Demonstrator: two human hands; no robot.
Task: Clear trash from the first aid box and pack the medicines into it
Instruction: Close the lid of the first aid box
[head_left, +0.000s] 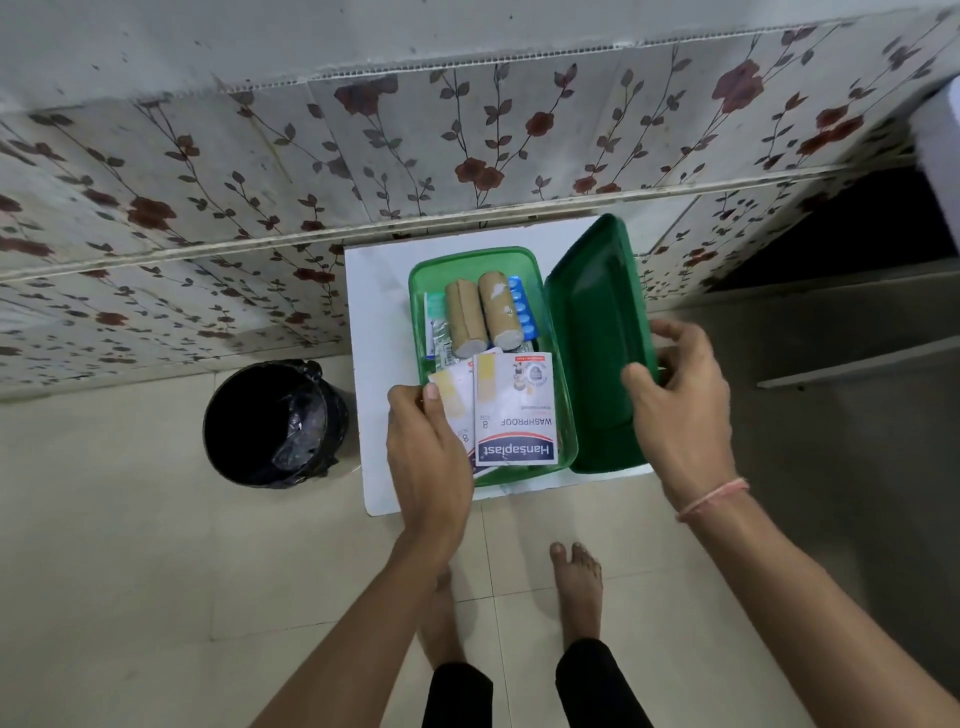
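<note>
bin: black lined trash bin on the floor, left of the table, just beside its left edge. Mouth open, contents not readable.
table: small white top against the floral wall, carries the box.
left hand: left hand at the box's near-left corner, thumb and fingers pinched on a loose plaster packet that overlaps the rim. Fingers under the packet are hidden.
box: green first aid box, open, middle of the table, long axis running away from the person. Directly ahead of both hands.
contents: two tan bandage rolls lying along the long axis at the far end; blue blister strip against the right wall; small sachets at the left wall, labels too small to read; Hansaplast packet flat at the near end.
lid: green lid tilted up against the box's right side, inner face toward the box.
right hand: right hand curled around the lid's right edge, thumb on the inner face, fingers behind. Holding it, nothing else in it.
key relation: bin is to the left, so left hand is the nearer one for any trash; judged, not seen.
unclear: whether the pinched packet is trash or stock; what lies under the rolls and packets.
</note>
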